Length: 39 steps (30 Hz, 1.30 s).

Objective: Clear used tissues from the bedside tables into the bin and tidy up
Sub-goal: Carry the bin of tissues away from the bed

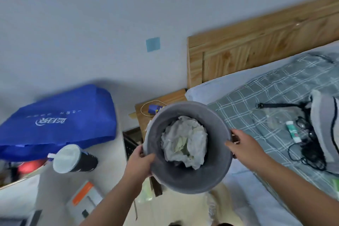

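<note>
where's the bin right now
The grey bin is centre frame in the head view, held up by both hands over the wooden bedside table, left of the bed.

We see soft, even, cool-toned light with no glare; a faint shadow lies on the wall (pixel 91 33). Wide-angle distortion bends the edges, and the lower left corner blurs.

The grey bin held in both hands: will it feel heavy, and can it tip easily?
The grey bin probably feels light, since only crumpled tissues show inside. It looks stiff, keeping its round rim. Held tilted by the left hand and right hand, the loose tissues might spill.
</note>
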{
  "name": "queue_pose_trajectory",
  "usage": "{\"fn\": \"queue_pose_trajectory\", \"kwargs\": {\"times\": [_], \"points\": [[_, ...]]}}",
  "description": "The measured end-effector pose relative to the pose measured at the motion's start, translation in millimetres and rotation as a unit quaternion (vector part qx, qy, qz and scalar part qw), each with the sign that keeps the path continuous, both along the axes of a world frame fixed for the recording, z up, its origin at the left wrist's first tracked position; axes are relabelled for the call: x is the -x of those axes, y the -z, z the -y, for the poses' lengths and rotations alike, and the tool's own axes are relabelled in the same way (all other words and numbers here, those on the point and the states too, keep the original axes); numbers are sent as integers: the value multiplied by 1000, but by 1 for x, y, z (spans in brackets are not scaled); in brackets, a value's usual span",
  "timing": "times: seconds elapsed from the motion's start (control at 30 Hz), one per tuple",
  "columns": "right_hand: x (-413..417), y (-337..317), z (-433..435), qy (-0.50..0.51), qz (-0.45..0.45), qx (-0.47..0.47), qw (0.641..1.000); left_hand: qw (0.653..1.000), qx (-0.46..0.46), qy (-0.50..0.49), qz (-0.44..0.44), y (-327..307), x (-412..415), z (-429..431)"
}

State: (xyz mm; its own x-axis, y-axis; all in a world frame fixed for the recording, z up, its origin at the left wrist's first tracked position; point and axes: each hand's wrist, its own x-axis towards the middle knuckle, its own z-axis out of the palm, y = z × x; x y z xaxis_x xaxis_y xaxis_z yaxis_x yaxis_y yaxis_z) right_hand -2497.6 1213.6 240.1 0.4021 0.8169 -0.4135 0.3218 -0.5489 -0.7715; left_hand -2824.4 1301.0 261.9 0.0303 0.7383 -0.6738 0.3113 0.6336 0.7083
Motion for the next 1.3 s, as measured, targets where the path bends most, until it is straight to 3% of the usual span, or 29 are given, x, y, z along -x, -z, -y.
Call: {"fn": "queue_pose_trajectory", "kwargs": {"times": [0.2, 0.37, 0.63, 0.77, 0.93, 1.13, 1.3], "points": [[75, -42, 90, 148, -86, -41, 984, 994, 5, 99, 42, -43, 38, 16], [138, -52, 187, 250, -85, -8, 964, 978, 23, 203, 46, -57, 48, 42], [188, -86, 398, 432, -38, -29, 901, 903, 17, 423, 71, -72, -24, 166], [238, -100, 522, 540, -19, -45, 840, 824, -13, 559, 90, -92, -66, 273], [323, -111, 677, 676, -13, -59, 734, 712, -15, 696, 96, -106, -96, 443], [436, -129, 846, 793, 20, -41, 607, 573, 3, 811, 118, -119, -89, 662], [507, -139, 933, 866, 40, -25, 499, 458, 16, 880, 125, -125, -75, 803]]}}
